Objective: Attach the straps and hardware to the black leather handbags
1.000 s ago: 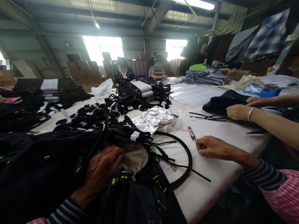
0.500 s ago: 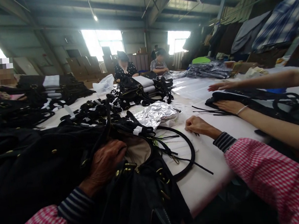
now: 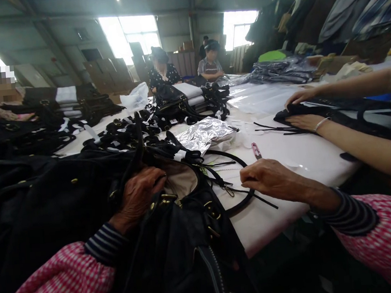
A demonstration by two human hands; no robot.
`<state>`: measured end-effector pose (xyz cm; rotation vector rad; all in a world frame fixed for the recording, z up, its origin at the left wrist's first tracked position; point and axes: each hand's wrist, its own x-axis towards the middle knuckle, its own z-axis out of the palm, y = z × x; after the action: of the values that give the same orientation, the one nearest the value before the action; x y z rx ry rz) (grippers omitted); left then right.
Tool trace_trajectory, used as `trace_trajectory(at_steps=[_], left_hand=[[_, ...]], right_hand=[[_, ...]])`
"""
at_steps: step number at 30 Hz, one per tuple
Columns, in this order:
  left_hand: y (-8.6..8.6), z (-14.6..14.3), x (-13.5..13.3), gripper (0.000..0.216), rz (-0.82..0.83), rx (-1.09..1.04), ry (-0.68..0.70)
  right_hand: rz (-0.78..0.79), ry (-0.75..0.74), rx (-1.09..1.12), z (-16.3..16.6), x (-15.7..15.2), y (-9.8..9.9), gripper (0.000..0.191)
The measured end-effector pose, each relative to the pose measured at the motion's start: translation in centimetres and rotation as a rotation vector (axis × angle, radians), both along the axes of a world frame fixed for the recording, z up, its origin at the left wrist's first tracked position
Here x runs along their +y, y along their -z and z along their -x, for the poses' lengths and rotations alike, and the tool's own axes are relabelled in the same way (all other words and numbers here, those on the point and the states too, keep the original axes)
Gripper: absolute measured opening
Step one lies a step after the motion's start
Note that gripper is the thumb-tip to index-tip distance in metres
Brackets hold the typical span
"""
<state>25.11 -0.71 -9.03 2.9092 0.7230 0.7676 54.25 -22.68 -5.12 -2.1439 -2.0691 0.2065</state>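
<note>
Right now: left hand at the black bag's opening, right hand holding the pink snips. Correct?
No. Head view: the snips lie on the table just beyond the right hand, not in it. The left hand is at the bag opening, as said.

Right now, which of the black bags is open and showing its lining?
The black bag under the left hand, nearest the camera: its mouth shows beige lining. The co-worker's bag at right lies flat, no lining showing.

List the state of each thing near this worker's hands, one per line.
Black leather handbag, open, tan lining showing.
Left hand, gripping its mouth.
Right hand, curled, over the white table.
Pink thread snips, lying flat, untouched.
Crumpled silver foil bag, lying flat.
</note>
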Motion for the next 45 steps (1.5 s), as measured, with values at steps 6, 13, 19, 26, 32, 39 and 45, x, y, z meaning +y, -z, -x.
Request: trace_trajectory(at_steps=[6, 13, 19, 26, 32, 39, 45], left_hand=[[0.0, 0.0, 0.0, 0.023, -0.028, 0.013, -0.003], [0.1, 0.1, -0.1, 0.024, -0.036, -0.015, -0.043], [0.1, 0.0, -0.4, 0.018, -0.024, -0.038, -0.085], [-0.3, -0.2, -0.6, 0.02, 0.053, -0.037, -0.115], [-1.0, -0.3, -0.8, 0.024, 0.112, 0.009, -0.135], [-2.5, -0.3, -1.2, 0.021, 0.206, 0.026, -0.182], [-3.3, -0.3, -0.8, 0.016, 0.376, -0.03, -0.179]], right_hand=[[0.004, -0.007, -0.116, 0.7, 0.8, 1.0, 0.019], [-0.063, -0.091, 0.037, 2.4, 1.5, 1.5, 0.013], [-0.206, -0.375, -0.195, 3.4, 2.5, 3.3, 0.055], [-0.219, -0.43, -0.378, 3.8, 3.2, 4.0, 0.04], [-0.211, -0.42, -0.38, 3.1, 3.7, 4.8, 0.033], [-0.208, -0.406, -0.268, 2.8, 4.1, 3.9, 0.026], [-0.338, -0.093, 0.352, 3.8, 5.5, 0.3, 0.018]])
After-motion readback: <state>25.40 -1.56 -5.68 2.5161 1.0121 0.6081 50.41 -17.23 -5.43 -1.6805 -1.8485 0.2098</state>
